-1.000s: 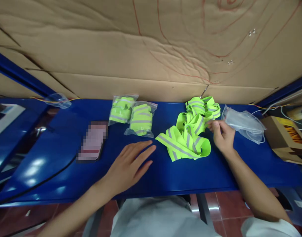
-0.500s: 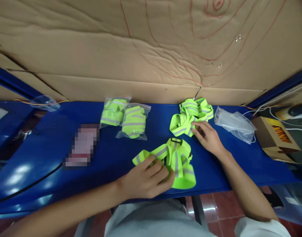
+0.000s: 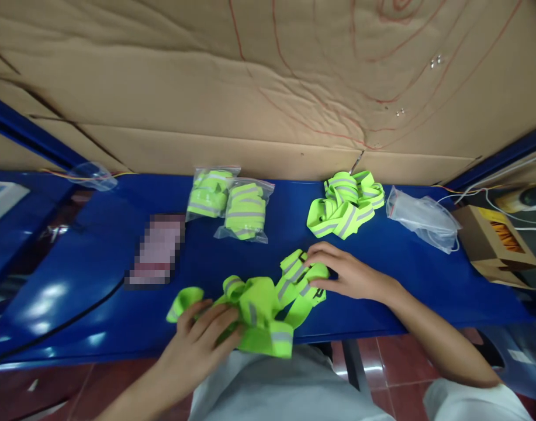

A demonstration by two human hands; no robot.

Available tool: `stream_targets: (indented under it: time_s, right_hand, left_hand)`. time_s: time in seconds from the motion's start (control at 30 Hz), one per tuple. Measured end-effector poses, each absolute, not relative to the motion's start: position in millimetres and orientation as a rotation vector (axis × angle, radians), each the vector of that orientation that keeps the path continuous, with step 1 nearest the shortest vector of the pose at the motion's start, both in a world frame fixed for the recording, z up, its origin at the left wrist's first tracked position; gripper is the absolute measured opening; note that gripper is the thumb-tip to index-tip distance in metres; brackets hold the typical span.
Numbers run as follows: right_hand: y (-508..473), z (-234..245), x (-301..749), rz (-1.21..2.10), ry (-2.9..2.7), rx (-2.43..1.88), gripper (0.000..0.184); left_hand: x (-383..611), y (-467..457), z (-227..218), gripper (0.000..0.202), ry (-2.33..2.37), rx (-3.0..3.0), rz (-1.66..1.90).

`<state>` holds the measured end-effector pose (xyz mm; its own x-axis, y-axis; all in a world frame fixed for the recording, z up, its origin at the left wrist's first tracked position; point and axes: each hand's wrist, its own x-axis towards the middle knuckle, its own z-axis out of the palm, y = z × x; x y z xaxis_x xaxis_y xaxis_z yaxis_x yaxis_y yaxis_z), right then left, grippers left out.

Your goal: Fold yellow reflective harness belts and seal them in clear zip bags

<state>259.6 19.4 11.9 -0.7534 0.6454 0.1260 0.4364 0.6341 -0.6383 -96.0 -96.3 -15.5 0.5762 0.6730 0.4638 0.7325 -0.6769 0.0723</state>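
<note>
A neon-yellow strap with grey reflective stripes (image 3: 259,301) lies bunched at the near edge of the blue table (image 3: 403,275). My left hand (image 3: 204,339) presses on its left end with fingers curled over the fabric. My right hand (image 3: 344,275) grips the strap's right end, fingers bent around the folded part near a black buckle. A pile of similar straps (image 3: 344,202) rests farther back, to the right of centre.
Two clear bags packed with folded straps (image 3: 232,204) lie at the back centre. A bundle of empty clear bags (image 3: 421,216) sits back right, next to an open cardboard box (image 3: 495,245). A blurred flat object (image 3: 156,251) lies left. Cardboard sheets (image 3: 268,88) rise behind.
One strap has been pulled from the pile toward the table's near edge. My left hand took hold of it, and my right hand left the pile and came onto the strap's right end.
</note>
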Motion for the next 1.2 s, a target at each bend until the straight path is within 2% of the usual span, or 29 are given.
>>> stream_targets:
  time_s: [0.17, 0.3, 0.43, 0.5, 0.57, 0.63, 0.77, 0.87, 1.0, 1.13, 1.2]
  right_hand:
    - [27, 18, 269, 0.758, -2.282, -0.879, 0.018]
    - [37, 27, 262, 0.686, -1.982, -1.056, 0.004]
    - [55, 18, 246, 1.018, -1.638, -1.135, 0.011]
    - [60, 10, 239, 1.105, -1.546, -1.163, 0.012]
    - [59, 5, 238, 0.986, -1.630, -1.205, 0.010]
    - [52, 5, 240, 0.772, -1.824, -1.208, 0.013]
    - [36, 16, 251, 0.545, -1.970, -1.240, 0.018]
    - [33, 24, 258, 0.477, -2.066, -1.273, 0.022]
    - [40, 24, 262, 0.451, -2.411, -1.144, 0.025]
    - [41, 16, 257, 0.175, -2.482, -1.040, 0.046]
    - [39, 13, 255, 0.017, -2.417, -0.972, 0.048]
  left_hand:
    - [-106, -102, -5, 0.028, -1.248, -2.611, -0.766]
    - [-96, -81, 13, 0.026, -1.026, -2.724, -1.053]
    - [-57, -29, 19, 0.040, -1.123, -2.658, -1.286]
    - [-36, -4, 14, 0.047, -1.321, -2.733, -1.015]
    - [-23, 12, 6, 0.053, -1.368, -2.877, -0.715]
    - [-20, 20, -4, 0.047, -1.373, -2.962, -0.581]
    - [-28, 21, -17, 0.023, -1.436, -3.005, -0.639]
    - [-32, 21, -19, 0.018, -1.468, -2.995, -0.727]
    - [-28, 20, -9, 0.026, -1.135, -2.974, -0.835]
    - [-14, 26, 4, 0.037, -0.826, -3.062, -0.647]
    - [-7, 31, 6, 0.038, -0.867, -3.098, -0.528]
